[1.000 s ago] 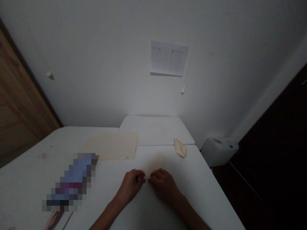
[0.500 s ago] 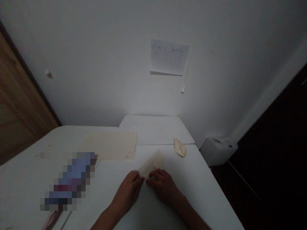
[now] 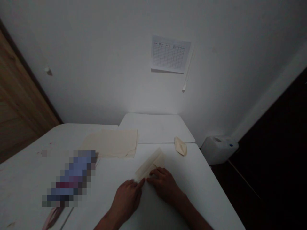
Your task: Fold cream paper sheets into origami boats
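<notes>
A small cream folded paper [image 3: 150, 163] lies on the white table [image 3: 196, 179] in front of me. My left hand [image 3: 127, 199] rests at its near left corner, fingers together and pressing on the paper's edge. My right hand [image 3: 164, 183] lies on the paper's near right part, fingers curled down onto it. A stack of cream sheets [image 3: 112, 143] sits further back to the left. A small folded cream piece [image 3: 180, 146] lies at the table's far right.
A blurred-out patch [image 3: 70, 179] covers something on the left of the table, with a pink object [image 3: 54, 215] below it. A second white table [image 3: 155, 127] stands against the wall. A printed sheet [image 3: 169, 54] hangs above. A white canister [image 3: 219, 148] sits on the floor at right.
My left hand has slid back toward me and left along the paper's edge. The paper now lies flatter on the table. My right hand stays on it.
</notes>
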Tool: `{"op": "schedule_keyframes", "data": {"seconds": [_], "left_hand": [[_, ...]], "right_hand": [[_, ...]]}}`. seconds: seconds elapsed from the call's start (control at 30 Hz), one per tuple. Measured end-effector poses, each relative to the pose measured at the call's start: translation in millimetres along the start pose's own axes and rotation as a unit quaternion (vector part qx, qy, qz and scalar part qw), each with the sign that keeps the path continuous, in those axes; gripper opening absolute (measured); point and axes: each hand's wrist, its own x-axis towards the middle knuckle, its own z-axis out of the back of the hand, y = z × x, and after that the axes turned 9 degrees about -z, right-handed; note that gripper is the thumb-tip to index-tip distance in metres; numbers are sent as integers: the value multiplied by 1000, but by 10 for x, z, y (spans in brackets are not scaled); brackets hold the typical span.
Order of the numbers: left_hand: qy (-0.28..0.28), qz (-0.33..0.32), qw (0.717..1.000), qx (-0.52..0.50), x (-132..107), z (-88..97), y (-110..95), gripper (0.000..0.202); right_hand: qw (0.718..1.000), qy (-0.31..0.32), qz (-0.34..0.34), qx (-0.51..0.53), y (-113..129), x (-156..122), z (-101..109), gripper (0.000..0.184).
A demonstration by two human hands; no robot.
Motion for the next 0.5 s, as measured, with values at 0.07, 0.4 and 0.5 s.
{"op": "schedule_keyframes", "data": {"seconds": [0.07, 0.4, 0.5], "left_hand": [[11, 23, 1000, 1, -17, 32, 0, 44], [-21, 7, 1000, 5, -74, -58, 38, 42], [-27, 7, 1000, 6, -60, -66, 28, 42]], "right_hand": [[1000, -2, 1, 1, 1, 1, 0, 22], [999, 14, 18, -26, 32, 20, 22, 25], [998, 21, 25, -45, 73, 38, 53, 27]]}}
